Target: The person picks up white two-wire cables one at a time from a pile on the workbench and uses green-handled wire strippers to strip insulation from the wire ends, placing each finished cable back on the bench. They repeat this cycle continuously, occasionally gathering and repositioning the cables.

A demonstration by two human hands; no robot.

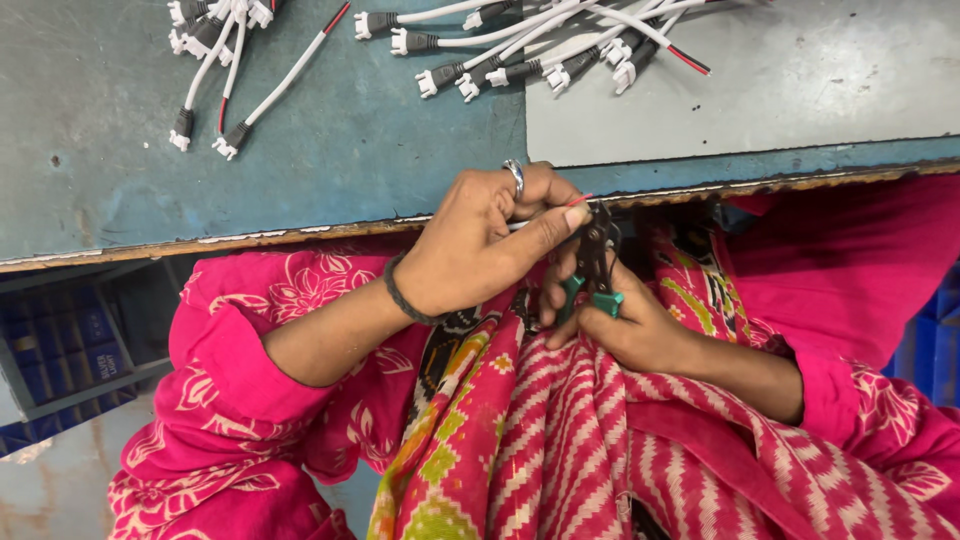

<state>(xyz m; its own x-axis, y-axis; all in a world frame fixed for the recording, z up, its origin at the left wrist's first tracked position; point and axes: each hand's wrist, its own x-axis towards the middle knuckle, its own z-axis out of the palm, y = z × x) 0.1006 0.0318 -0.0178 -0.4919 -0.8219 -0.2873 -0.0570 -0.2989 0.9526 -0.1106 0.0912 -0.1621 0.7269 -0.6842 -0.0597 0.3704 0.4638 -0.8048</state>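
Here, at the far left, a small bunch of white cables with black and white connectors point(215, 70) lies on the blue-green worktable point(350, 150), well apart from your hands. Below the table edge on that side, blue bins point(60, 350) sit on a lower shelf.

Your left hand point(470, 245) comes next, held just off the table's worn front edge. Its fingers are curled in tight, thumb and forefinger pinched on a thin red and white wire point(572, 203) whose red end shows at the fingertips. A silver ring point(514, 176) sits on one finger and a dark band point(400, 295) circles the wrist.

Right beside it, touching at the fingertips, your right hand point(630, 325) is closed around the green handles of a small pair of cutting pliers point(595, 255). The dark head of the tool points up toward the wire's end; whether it actually bites the wire is too small to tell.

Above, on the grey mat point(800, 80) to the right, a larger pile of the same connector cables point(540, 45) is spread out. Your pink patterned clothing point(560, 440) fills the lower view.
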